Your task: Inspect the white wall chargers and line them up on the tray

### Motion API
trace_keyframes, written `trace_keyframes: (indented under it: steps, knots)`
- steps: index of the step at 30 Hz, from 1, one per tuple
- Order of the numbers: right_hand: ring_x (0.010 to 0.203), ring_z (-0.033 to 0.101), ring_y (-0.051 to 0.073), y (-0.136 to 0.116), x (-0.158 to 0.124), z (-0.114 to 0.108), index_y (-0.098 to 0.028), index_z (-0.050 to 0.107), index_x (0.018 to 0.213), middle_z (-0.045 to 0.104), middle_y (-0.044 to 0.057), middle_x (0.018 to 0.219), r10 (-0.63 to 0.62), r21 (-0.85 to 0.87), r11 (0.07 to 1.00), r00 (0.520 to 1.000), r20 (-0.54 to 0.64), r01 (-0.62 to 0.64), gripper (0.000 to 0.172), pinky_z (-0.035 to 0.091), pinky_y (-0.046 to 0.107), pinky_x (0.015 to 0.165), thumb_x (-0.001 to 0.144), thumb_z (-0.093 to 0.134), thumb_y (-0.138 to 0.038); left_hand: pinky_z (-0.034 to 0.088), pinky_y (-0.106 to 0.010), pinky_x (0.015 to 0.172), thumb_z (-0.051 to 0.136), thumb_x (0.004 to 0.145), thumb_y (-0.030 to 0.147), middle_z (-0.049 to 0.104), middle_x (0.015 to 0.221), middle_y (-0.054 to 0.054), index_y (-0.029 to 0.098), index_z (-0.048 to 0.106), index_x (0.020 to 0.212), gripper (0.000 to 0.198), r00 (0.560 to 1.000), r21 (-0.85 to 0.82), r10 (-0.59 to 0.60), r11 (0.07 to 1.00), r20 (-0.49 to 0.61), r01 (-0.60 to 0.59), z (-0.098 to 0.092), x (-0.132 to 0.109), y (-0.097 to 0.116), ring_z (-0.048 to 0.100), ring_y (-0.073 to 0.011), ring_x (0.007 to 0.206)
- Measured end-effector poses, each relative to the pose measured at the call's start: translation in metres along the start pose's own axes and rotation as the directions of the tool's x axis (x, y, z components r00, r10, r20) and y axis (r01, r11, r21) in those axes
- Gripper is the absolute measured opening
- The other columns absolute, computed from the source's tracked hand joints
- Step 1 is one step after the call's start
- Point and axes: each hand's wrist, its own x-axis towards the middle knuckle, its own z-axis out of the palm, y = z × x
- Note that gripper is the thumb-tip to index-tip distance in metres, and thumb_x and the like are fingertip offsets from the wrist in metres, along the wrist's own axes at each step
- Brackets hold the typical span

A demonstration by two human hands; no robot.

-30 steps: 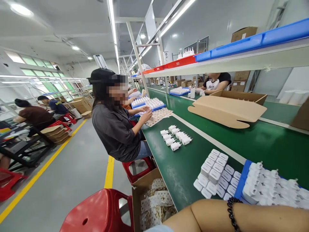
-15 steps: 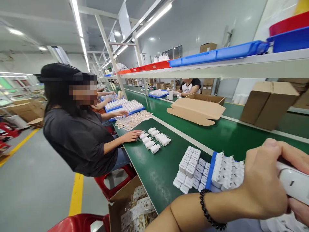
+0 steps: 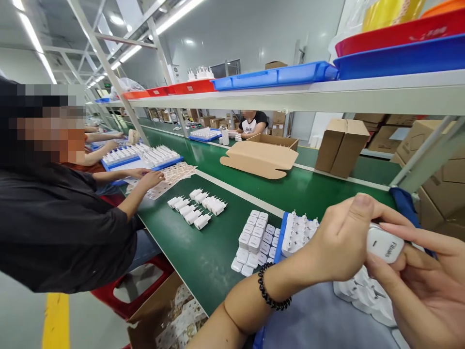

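Observation:
A white plug charger (image 3: 383, 244) with a small port slot and dark lettering faces me, held between both hands. My left hand (image 3: 341, 242), with a black coil band at the wrist, is closed on the charger's left side. Its fingertips are mostly hidden. The thumb and fingers of my right hand (image 3: 428, 281) pinch the charger from the right. Below the hands is a blue tray (image 3: 281, 240) with a grey lining and rows of white chargers (image 3: 298, 231), prongs up. Beside the tray, more white chargers (image 3: 252, 237) are stacked, slotted faces up.
On the green bench (image 3: 214, 261), several chargers (image 3: 196, 211) lie near a co-worker (image 3: 61, 218) at the left, whose hands are over sticker sheets (image 3: 170, 179). A flat cardboard piece (image 3: 259, 157) and an upright carton (image 3: 339, 145) stand beyond. Overhead runs a shelf (image 3: 276, 99) with trays.
My view has swung right. The charger has turned, and its lettering now shows, with more of my right hand visible. The co-worker's hand has left the loose chargers for the sticker sheets.

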Motion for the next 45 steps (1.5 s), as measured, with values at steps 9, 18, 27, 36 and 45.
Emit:
trace_keyframes:
  steps: [9, 18, 27, 36, 45]
  knots:
    - [0.066, 0.066, 0.010, -0.015, 0.006, 0.013, -0.034, 0.075, 0.122, 0.069, -0.002, 0.069, 0.079, 0.306, 0.939, 0.965, 0.249, -0.156, 0.024, 0.056, 0.017, 0.064, 0.100, 0.069, -0.026, 0.031, -0.020, 0.032, 0.023, 0.103, 0.073, 0.051, 0.069, 0.004, 0.018, 0.053, 0.098, 0.062, 0.981, -0.269, -0.094, 0.953, 0.171, 0.138, -0.019, 0.011, -0.009, 0.052, -0.0097, 0.038]
    - [0.060, 0.066, 0.010, -0.023, 0.020, 0.005, -0.030, 0.083, 0.112, 0.064, -0.002, 0.057, 0.112, 0.462, 0.847, 0.938, 0.328, -0.263, 0.018, 0.059, 0.020, 0.067, 0.096, 0.074, -0.029, 0.055, -0.024, 0.061, 0.079, 0.081, 0.053, 0.047, 0.122, -0.006, 0.028, 0.041, 0.118, 0.059, 0.952, -0.092, -0.006, 0.995, 0.305, 0.036, -0.049, 0.008, -0.003, 0.059, -0.0113, 0.077]
    - [0.042, 0.055, 0.008, -0.021, 0.017, 0.012, -0.027, 0.087, 0.092, 0.059, -0.003, 0.048, 0.143, 0.462, 0.858, 0.969, 0.201, -0.223, 0.009, 0.052, 0.016, 0.047, 0.090, 0.078, -0.024, 0.043, -0.028, 0.064, 0.053, 0.097, 0.049, 0.053, 0.077, -0.002, 0.019, 0.050, 0.079, 0.036, 0.975, -0.207, -0.078, 0.971, 0.210, 0.123, -0.014, 0.016, -0.007, 0.052, -0.0140, 0.069]
    - [0.061, 0.055, 0.010, -0.014, 0.033, -0.007, -0.029, 0.080, 0.110, 0.060, -0.003, 0.070, 0.122, 0.100, 0.986, 0.985, 0.126, -0.135, 0.030, 0.049, 0.018, 0.055, 0.081, 0.087, -0.027, 0.048, -0.025, 0.070, 0.080, 0.078, 0.031, 0.049, 0.116, -0.003, 0.025, 0.045, 0.117, 0.052, 0.935, -0.222, -0.238, 0.928, 0.263, 0.299, -0.032, 0.016, -0.003, 0.055, -0.0124, 0.087]
    - [0.070, 0.067, 0.014, 0.007, 0.051, -0.020, -0.022, 0.072, 0.112, 0.072, 0.000, 0.073, 0.149, 0.143, 0.972, 0.961, 0.232, -0.186, 0.032, 0.055, 0.024, 0.069, 0.093, 0.076, -0.048, 0.051, -0.023, 0.075, 0.084, 0.082, 0.028, 0.064, 0.105, -0.005, 0.018, 0.059, 0.109, 0.038, 0.998, 0.112, -0.056, 0.992, -0.028, 0.058, -0.031, 0.006, 0.012, 0.064, -0.0146, 0.091]
